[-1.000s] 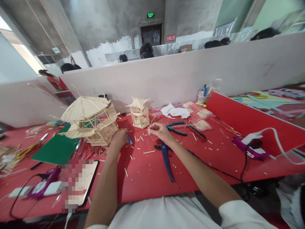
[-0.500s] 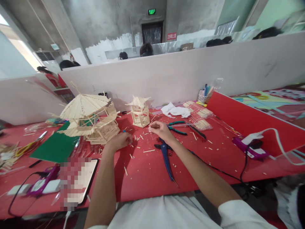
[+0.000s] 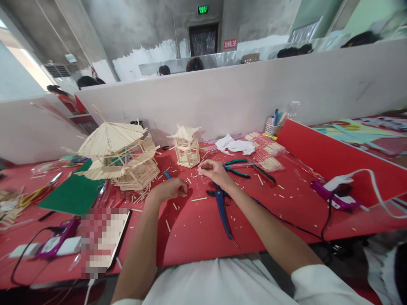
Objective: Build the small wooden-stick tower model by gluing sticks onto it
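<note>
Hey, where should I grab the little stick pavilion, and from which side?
I'd grip the small stick pavilion low, around its base, from the near side: the base looks broad and flat, while the roof has thin tips jutting out above.

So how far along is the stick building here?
The small model stands roofed and looks largely done; the large one has its roof too, though sticks jut unevenly from its side. The right hand's fingers pinch a tiny pale piece; whether the left hand holds anything, I can't tell. What's left is unclear, but wrapped sticks suggest more could be added.
</note>
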Demonstrator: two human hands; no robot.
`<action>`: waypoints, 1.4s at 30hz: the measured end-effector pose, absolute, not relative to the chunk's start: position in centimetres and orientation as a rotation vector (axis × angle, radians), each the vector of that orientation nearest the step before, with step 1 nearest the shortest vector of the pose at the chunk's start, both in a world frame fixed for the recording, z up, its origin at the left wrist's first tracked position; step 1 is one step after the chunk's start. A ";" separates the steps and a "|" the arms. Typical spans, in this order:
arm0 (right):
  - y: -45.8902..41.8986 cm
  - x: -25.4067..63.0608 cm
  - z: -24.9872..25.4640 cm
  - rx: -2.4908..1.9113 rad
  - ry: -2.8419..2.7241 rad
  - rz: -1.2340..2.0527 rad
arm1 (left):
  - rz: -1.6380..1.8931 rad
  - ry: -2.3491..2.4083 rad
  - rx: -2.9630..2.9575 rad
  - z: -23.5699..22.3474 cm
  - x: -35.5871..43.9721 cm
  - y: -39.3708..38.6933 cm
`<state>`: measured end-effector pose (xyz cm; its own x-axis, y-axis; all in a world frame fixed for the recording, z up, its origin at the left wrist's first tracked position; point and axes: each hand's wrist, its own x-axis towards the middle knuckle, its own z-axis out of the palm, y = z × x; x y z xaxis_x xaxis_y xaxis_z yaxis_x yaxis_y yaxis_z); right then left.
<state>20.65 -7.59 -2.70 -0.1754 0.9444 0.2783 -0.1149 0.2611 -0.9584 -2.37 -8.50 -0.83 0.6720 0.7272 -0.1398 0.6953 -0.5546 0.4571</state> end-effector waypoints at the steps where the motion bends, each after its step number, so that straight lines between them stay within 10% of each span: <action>1: -7.5 20.7 -2.8 -0.841 -1.403 1.175 | 0.089 1.102 2.415 -1.0 -2.2 -8.5; 21: -8.0 20.5 -2.3 -0.785 -1.367 1.203 | 1.006 1.033 1.885 0.1 0.7 -8.8; 42: -7.9 20.2 -3.0 -0.752 -1.450 1.186 | 1.082 0.954 1.600 -1.1 2.6 -8.8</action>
<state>20.23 -7.89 -3.00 -0.2339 0.9130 0.3342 -0.1462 0.3068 -0.9405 2.63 -8.85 -1.09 0.3050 0.9291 0.2090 0.0911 -0.2470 0.9647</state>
